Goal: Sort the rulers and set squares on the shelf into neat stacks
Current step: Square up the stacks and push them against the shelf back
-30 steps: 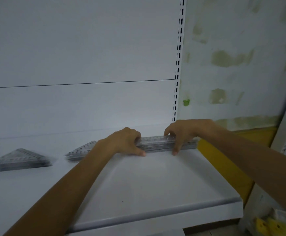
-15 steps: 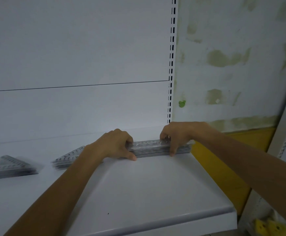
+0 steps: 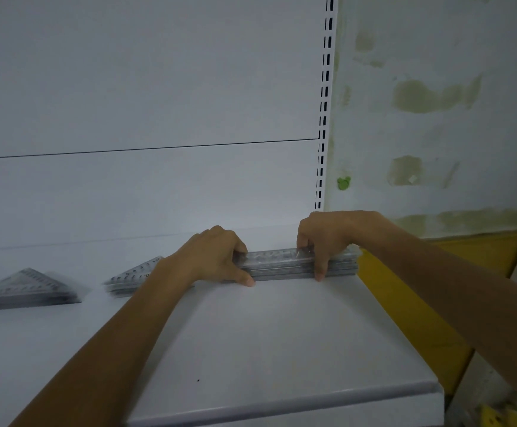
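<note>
A stack of clear rulers (image 3: 282, 265) lies along the back right of the white shelf (image 3: 266, 343). My left hand (image 3: 217, 257) grips the stack's left end, thumb on the front edge. My right hand (image 3: 325, 238) grips it near the right end, fingers curled over the top and front. A stack of clear set squares (image 3: 131, 277) lies just left of my left forearm, partly hidden by it. Another set square stack (image 3: 26, 289) sits at the far left.
The shelf's back panel rises right behind the rulers. A slotted upright (image 3: 323, 118) marks the shelf's right end, with a stained wall (image 3: 436, 118) and a yellow band (image 3: 405, 303) beyond. Yellow items (image 3: 503, 419) lie low at the bottom right.
Both hands stay on the ruler stack in about the same grip. The view has shifted slightly, so the shelf contents sit a little differently in the frame.
</note>
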Available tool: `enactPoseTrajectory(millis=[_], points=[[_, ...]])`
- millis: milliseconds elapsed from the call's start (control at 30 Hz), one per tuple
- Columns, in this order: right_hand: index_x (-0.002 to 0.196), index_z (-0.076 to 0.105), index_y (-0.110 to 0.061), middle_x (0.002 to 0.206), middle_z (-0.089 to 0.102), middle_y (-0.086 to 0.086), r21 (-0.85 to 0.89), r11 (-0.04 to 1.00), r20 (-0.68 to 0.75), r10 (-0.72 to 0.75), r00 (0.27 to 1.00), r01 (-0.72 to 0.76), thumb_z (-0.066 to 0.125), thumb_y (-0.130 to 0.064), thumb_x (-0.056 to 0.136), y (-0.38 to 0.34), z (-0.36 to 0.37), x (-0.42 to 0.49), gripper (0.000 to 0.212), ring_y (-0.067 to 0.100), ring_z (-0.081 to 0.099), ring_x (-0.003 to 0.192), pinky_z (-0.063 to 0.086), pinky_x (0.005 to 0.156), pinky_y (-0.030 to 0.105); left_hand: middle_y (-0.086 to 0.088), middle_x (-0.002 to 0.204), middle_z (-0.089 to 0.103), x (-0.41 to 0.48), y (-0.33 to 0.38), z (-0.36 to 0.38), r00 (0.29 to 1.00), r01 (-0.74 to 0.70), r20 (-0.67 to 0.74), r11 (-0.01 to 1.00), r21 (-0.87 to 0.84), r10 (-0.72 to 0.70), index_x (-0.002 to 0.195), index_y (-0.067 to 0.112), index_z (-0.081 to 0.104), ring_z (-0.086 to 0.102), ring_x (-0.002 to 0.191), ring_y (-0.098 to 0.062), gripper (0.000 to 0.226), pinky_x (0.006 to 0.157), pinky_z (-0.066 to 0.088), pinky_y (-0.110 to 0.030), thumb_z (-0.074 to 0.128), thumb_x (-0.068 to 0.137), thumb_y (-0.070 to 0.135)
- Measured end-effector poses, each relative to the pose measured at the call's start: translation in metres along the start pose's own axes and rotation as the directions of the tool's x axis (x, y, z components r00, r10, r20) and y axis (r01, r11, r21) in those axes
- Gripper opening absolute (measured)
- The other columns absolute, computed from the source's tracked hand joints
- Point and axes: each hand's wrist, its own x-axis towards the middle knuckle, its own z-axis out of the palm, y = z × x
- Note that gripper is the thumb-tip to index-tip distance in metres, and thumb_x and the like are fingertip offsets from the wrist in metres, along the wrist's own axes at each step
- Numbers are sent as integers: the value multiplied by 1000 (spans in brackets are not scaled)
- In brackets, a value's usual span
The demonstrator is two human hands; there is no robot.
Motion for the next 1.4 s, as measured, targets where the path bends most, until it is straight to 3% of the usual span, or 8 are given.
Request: enactPoseTrajectory(millis=[267, 467, 700, 800, 900, 1033, 1200, 1400], points=[[117, 59, -13, 98, 54, -1, 5, 1000, -5, 18, 1000, -18, 79, -30, 66, -2, 3, 0, 57, 16, 49, 87, 37, 65, 24, 8, 45, 32, -4, -2, 3, 1000, -1, -29, 1000, -18, 0, 49, 22, 36, 32, 46, -9, 48, 49, 24, -24, 73, 68, 44], [63, 49, -21, 68, 48, -7, -40, 998, -33, -44, 998, 43, 77, -29, 65, 0, 6, 4, 30, 7, 44, 62, 30, 49, 21, 6, 47, 34, -7, -3, 6, 997, 3, -75, 1000, 27, -1, 52, 18, 39, 32, 47, -10, 46, 48, 24, -25, 70, 68, 49], [113, 61, -12, 84, 56, -5, -23, 1000, 19, 9, 1000, -9, 81, -32, 65, -6, 0, 3, 56, 14, 51, 78, 39, 63, 23, 13, 55, 44, -13, -2, 5, 996, 53, -67, 998, -46, -56, 69, 25, 56, 42, 56, -4, 39, 53, 29, -22, 74, 62, 59], [119, 60, -16, 109, 63, -2, 61, 998, 48, 24, 999, -27, 81, -40, 62, -1, -3, -3, 65, 16, 56, 93, 43, 78, 27, 21, 83, 58, -17, -1, 3, 992, 91, -73, 987, -134, -102, 109, 33, 61, 54, 80, -2, 61, 73, 41, -21, 71, 59, 66], [120, 60, -21, 105, 60, -11, 157, 986, 54, 44, 998, -52, 83, -40, 60, 8, -7, -14, 66, 11, 55, 97, 44, 89, 25, 23, 83, 61, -23, -4, -3, 986, 105, -102, 970, -218, -129, 112, 31, 62, 58, 86, 0, 62, 88, 46, -28, 75, 58, 60], [110, 65, -17, 87, 59, -13, 113, 992, 24, 56, 998, -58, 82, -35, 64, 16, -3, -18, 52, 12, 54, 90, 44, 79, 22, 15, 88, 66, -24, -9, -9, 990, 103, -77, 973, -206, -121, 97, 28, 69, 61, 88, -3, 45, 85, 48, -28, 78, 60, 53], [53, 46, -27, 55, 41, -11, 67, 998, -1, 18, 1000, -18, 82, -33, 65, 17, -2, -14, 38, 7, 39, 56, 30, 55, 22, 11, 88, 65, -20, -9, -7, 991, 99, -63, 970, -220, -116, 96, 23, 70, 59, 86, -5, 42, 84, 49, -27, 81, 62, 43], [79, 64, -19, 67, 55, -9, 38, 999, -11, 6, 1000, -5, 80, -35, 66, 16, 0, -13, 26, 9, 51, 69, 37, 60, 22, 5, 92, 67, -19, -11, -6, 992, 93, -68, 973, -213, -110, 97, 19, 70, 60, 84, -5, 41, 78, 47, -20, 82, 63, 38]])
